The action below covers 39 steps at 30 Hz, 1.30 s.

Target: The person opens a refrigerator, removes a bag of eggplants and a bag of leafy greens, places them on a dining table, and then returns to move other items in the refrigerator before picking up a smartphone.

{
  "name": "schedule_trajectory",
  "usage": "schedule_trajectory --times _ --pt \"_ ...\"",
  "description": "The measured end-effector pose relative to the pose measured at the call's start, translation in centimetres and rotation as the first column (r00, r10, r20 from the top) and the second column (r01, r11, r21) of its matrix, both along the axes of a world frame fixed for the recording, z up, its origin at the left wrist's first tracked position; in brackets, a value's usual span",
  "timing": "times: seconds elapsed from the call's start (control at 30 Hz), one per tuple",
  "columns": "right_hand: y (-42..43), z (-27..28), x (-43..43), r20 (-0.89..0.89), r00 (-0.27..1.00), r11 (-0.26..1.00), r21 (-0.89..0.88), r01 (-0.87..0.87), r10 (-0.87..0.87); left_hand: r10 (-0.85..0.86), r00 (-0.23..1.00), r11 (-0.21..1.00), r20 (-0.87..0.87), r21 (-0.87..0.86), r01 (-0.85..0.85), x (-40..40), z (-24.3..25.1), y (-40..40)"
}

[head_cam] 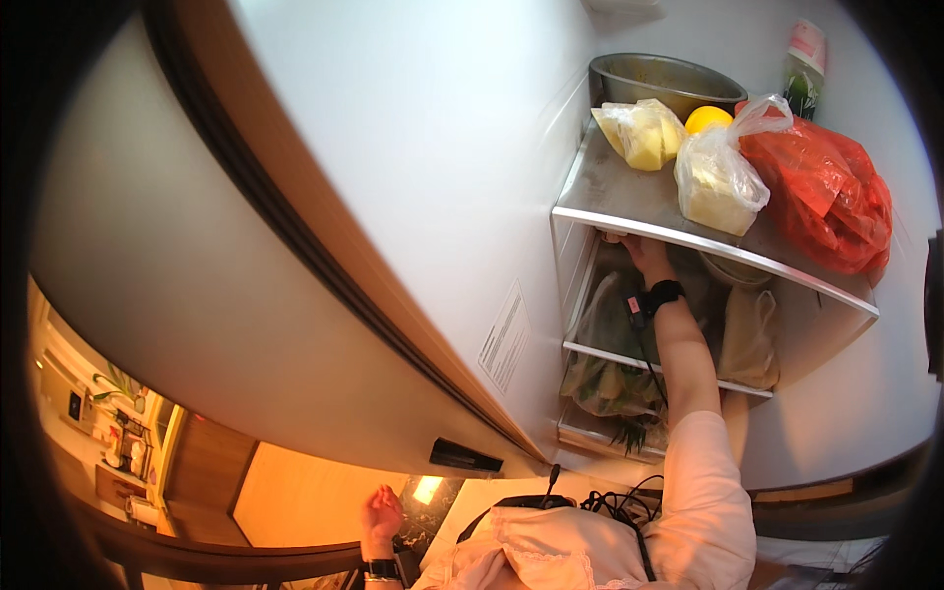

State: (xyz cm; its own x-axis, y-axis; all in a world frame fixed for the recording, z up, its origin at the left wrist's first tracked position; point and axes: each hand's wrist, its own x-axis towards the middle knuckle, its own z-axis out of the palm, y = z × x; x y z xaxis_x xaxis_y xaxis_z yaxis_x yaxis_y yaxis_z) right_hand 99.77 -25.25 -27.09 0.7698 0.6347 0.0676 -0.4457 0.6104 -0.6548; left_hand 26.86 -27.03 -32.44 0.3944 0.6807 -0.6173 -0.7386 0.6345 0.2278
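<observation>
Inside a refrigerator, my right hand (645, 254) reaches below the top glass shelf (708, 236), its wrist in a black band. The fingertips are at a small pale object (613, 237), mostly hidden by the shelf edge; whether they grip it is unclear. My left hand (382, 512) is low at the left, outside the refrigerator, loosely curled with nothing visible in it. On the top shelf are a metal bowl (664, 82), yellow food in clear plastic (643, 136), a yellow round item (708, 119), a knotted clear bag of pale food (719, 184) and a red plastic bag (833, 192).
Lower shelves hold bagged green vegetables (608, 383), a beige bag (748, 339) and a partly hidden round container (736, 270). A pink-capped bottle (805, 66) stands behind the red bag. The refrigerator door (243, 295) fills the left. A black cable (649, 354) runs along my right arm.
</observation>
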Motion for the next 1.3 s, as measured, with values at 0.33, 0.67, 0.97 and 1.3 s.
schedule_trajectory --times 0.33,0.67,0.97,1.3 --pt "-10.4 -2.5 -8.1 -0.171 0.933 0.944 -0.032 -0.327 0.318 0.117 0.963 0.529 -0.244 0.836 0.147 -12.6 26.0 -0.3" --pt "-20.2 1.7 -13.4 -0.105 0.953 0.939 -0.168 -0.3 0.285 0.957 0.138 0.214 -0.257 0.939 0.268 -45.1 41.8 -15.3" --pt "-15.2 4.0 -17.5 -0.263 0.831 0.871 0.11 -0.479 0.491 0.234 0.79 0.11 -0.566 0.823 0.557 -10.2 41.6 -5.2" --pt "-9.9 -0.1 -14.3 -0.474 0.827 0.952 0.125 -0.278 0.303 -0.907 0.392 0.21 -0.154 0.641 0.738 30.5 26.9 -11.7"
